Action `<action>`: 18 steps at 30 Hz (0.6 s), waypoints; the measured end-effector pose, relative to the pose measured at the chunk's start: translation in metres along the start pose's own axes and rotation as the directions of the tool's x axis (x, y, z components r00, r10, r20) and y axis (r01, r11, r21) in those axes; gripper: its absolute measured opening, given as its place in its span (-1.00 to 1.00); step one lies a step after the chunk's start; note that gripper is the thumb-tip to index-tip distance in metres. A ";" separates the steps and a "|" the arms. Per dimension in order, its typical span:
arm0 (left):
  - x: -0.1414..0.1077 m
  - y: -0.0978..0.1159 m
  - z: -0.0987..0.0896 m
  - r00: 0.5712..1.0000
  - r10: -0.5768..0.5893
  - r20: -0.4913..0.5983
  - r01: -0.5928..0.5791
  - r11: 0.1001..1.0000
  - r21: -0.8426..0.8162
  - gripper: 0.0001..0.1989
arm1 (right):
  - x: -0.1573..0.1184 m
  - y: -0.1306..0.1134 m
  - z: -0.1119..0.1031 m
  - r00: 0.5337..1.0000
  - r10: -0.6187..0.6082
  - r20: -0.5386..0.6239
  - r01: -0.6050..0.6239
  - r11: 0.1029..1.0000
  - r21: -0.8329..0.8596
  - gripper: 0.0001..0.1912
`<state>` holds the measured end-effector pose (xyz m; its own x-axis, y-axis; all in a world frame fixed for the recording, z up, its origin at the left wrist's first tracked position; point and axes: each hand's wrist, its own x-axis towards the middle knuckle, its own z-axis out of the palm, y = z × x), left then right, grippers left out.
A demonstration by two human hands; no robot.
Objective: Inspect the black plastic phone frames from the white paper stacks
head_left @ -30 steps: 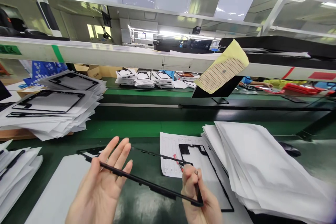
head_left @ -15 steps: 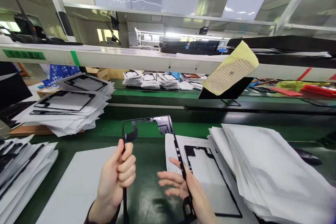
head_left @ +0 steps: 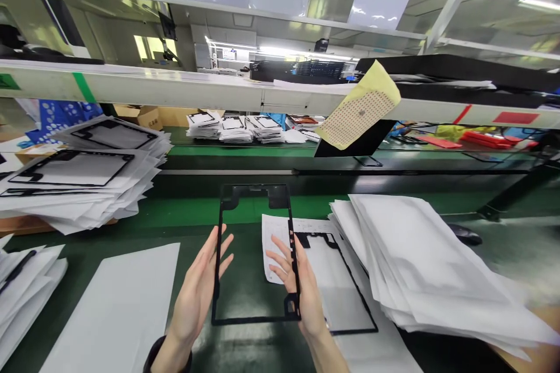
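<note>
A thin black rectangular device frame (head_left: pixel 256 320) stands nearly upright before me, its middle open and the green bench showing through. My left hand (head_left: pixel 192 297) supports its left side, fingers stretched out behind the edge and thumb along the front. On the opposite side my right hand (head_left: pixel 310 297) holds the right edge between thumb and palm, its fingers spread behind the opening. Another black frame (head_left: pixel 354 331) lies on white sheets just right of my right hand. Partly behind the held frame is a printed paper (head_left: pixel 272 233).
A large stack of white sheets (head_left: pixel 420 262) is on the right. At left lie a single white sheet (head_left: pixel 118 303) and a stack of sheets with black frames (head_left: pixel 144 186). A yellow dotted card (head_left: pixel 361 108) leans below the white shelf beam (head_left: pixel 175 81).
The frame has turned from tilted to facing me squarely. My left hand has gone from a closed fist grip to stretched fingers along its edge. The view has shifted to the right.
</note>
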<state>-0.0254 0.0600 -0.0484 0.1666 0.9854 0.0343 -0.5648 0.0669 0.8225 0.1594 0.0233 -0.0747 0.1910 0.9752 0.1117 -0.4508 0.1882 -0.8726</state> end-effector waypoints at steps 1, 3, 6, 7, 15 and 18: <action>0.001 -0.003 -0.002 1.000 0.020 -0.005 -0.020 1.000 -0.001 -0.58 | 0.002 0.003 -0.002 1.000 -0.006 0.011 0.006 1.000 -0.026 -0.40; 0.003 -0.007 -0.005 0.999 0.038 0.006 -0.038 0.999 -0.015 -0.57 | 0.003 0.007 -0.005 0.999 -0.009 0.031 0.011 0.998 -0.069 -0.37; 0.002 -0.009 -0.005 0.998 0.045 0.036 -0.043 0.998 -0.053 -0.54 | 0.003 0.009 -0.006 0.999 -0.015 0.034 0.018 0.995 -0.101 -0.37; 0.001 -0.009 -0.005 0.998 0.046 0.039 -0.044 0.997 -0.063 -0.54 | 0.003 0.010 -0.007 0.999 -0.017 0.035 0.020 0.994 -0.107 -0.38; -0.002 -0.017 -0.005 0.989 0.112 -0.093 -0.106 0.992 0.062 -0.57 | 0.003 0.018 -0.012 0.995 -0.071 0.067 0.085 0.969 -0.232 -0.54; -0.005 -0.024 -0.007 0.970 0.217 -0.111 -0.196 0.965 0.173 -0.65 | 0.004 0.022 -0.017 0.989 -0.128 0.079 0.147 0.934 -0.325 -0.62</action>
<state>-0.0189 0.0548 -0.0721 -0.0508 0.9875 0.1489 -0.4378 -0.1561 0.8854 0.1651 0.0291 -0.1020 0.1777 0.9492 0.2599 -0.1099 0.2816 -0.9532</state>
